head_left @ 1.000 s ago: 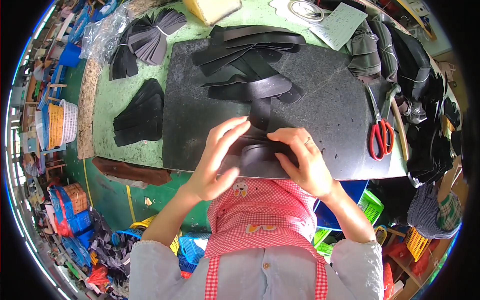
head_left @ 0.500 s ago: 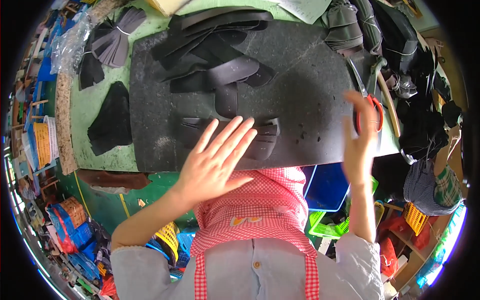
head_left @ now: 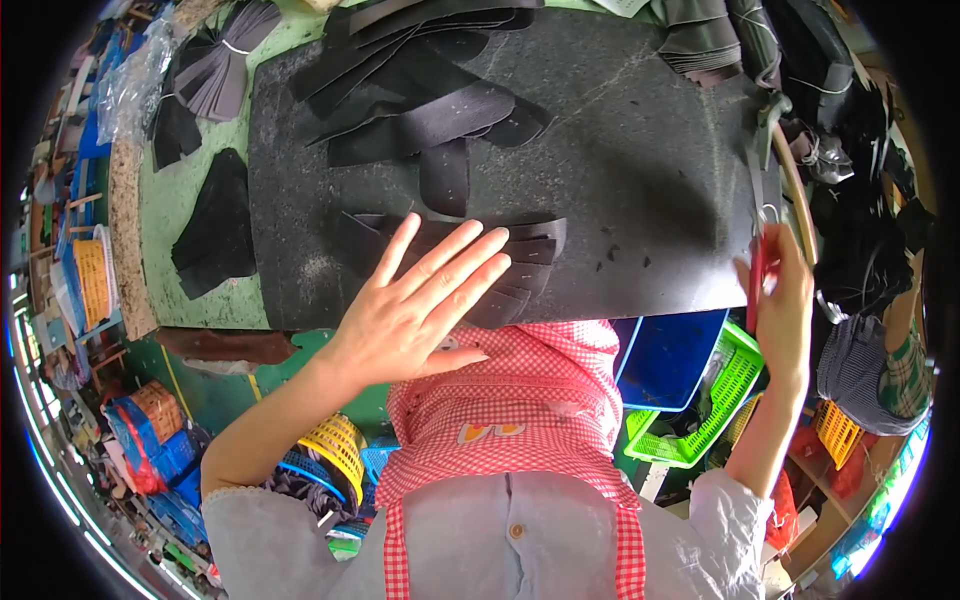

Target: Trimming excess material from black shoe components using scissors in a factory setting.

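Note:
My left hand [head_left: 405,310] is spread flat, fingers apart, over a fanned stack of dark leather-like pieces [head_left: 530,260] near the front edge of a black mat [head_left: 620,180]. It partly hides the stack. At the mat's right edge my right hand [head_left: 788,310] is closed round the red handles of a pair of scissors [head_left: 757,255], whose blades point away from me. Farther back on the mat, more dark strips [head_left: 440,125] lie overlapped in a loose heap.
Dark cut pieces [head_left: 217,225] lie on the green tabletop [head_left: 160,240] at left, with a tied fan-shaped bundle [head_left: 215,75] behind. A wooden-handled tool [head_left: 793,180] and more tied bundles [head_left: 700,40] are at right. Blue [head_left: 670,360] and green baskets [head_left: 690,430] stand below the front edge.
My right hand has moved right and closed on the scissors, which now stand more upright. My left hand stays over the fanned stack. The view has shifted slightly.

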The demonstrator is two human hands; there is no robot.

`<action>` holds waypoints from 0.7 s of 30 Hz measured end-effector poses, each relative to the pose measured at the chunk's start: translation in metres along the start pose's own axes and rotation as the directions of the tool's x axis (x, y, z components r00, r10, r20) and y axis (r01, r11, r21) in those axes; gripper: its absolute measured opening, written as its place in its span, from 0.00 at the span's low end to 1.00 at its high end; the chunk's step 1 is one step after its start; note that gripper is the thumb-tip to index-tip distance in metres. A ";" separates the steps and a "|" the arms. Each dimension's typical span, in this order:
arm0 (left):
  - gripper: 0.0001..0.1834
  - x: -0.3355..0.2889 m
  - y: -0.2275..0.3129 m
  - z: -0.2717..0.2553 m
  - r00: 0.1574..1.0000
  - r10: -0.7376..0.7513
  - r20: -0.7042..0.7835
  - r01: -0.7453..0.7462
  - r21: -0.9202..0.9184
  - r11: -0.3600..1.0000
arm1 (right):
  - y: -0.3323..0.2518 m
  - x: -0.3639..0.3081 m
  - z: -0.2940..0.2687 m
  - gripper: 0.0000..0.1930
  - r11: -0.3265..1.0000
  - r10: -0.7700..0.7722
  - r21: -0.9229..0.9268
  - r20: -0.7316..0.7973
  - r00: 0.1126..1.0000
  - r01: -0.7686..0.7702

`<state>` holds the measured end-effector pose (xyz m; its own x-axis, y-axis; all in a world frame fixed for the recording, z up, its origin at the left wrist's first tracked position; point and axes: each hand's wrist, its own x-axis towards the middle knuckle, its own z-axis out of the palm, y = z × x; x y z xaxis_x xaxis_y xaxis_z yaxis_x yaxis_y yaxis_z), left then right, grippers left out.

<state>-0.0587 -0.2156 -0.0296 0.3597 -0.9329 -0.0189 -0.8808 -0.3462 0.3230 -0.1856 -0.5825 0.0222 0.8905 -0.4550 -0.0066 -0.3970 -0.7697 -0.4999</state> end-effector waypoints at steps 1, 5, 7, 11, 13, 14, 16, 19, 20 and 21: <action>0.44 -0.005 0.001 0.002 0.997 0.025 -0.076 -0.024 0.021 1.000 | -0.009 -0.013 0.001 0.14 0.998 -0.031 0.065 0.118 0.992 0.024; 0.29 -0.010 0.002 0.001 0.977 0.084 -0.195 -0.104 -0.094 0.990 | -0.044 -0.075 0.030 0.23 0.759 -0.023 0.520 0.623 0.782 -0.392; 0.26 -0.009 -0.004 0.002 0.983 0.087 -0.160 -0.111 -0.144 0.983 | -0.050 -0.099 0.049 0.25 0.793 -0.138 0.533 0.627 0.767 -0.293; 0.23 -0.009 -0.004 0.006 0.980 0.058 -0.190 -0.092 -0.173 0.981 | -0.053 -0.110 0.071 0.25 0.867 -0.179 0.466 0.621 0.763 -0.176; 0.21 -0.007 -0.001 0.002 0.980 0.002 -0.199 -0.052 -0.242 0.969 | -0.055 -0.112 0.072 0.24 0.885 -0.125 0.414 0.651 0.749 -0.212; 0.21 -0.008 -0.001 0.003 0.980 0.002 -0.198 -0.051 -0.244 0.968 | -0.056 -0.112 0.073 0.24 0.901 -0.073 0.360 0.674 0.735 -0.241; 0.20 -0.009 -0.004 0.007 0.977 0.024 -0.213 -0.066 -0.192 0.979 | -0.058 -0.117 0.074 0.23 0.916 -0.069 0.338 0.662 0.747 -0.215; 0.19 -0.008 -0.003 0.007 0.974 0.026 -0.223 -0.070 -0.191 0.979 | -0.064 -0.121 0.076 0.23 0.930 -0.045 0.308 0.638 0.769 -0.201; 0.19 -0.008 -0.004 0.008 0.975 0.027 -0.222 -0.070 -0.191 0.979 | -0.066 -0.122 0.076 0.23 0.930 -0.023 0.298 0.630 0.777 -0.214; 0.19 -0.008 -0.005 0.008 0.974 0.028 -0.226 -0.072 -0.189 0.979 | -0.067 -0.122 0.077 0.23 0.930 -0.022 0.298 0.630 0.776 -0.215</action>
<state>-0.0600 -0.2072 -0.0387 0.3953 -0.8954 0.2048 -0.8302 -0.2529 0.4968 -0.2512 -0.4411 -0.0103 0.8402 -0.0544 -0.5396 -0.4947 -0.4845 -0.7215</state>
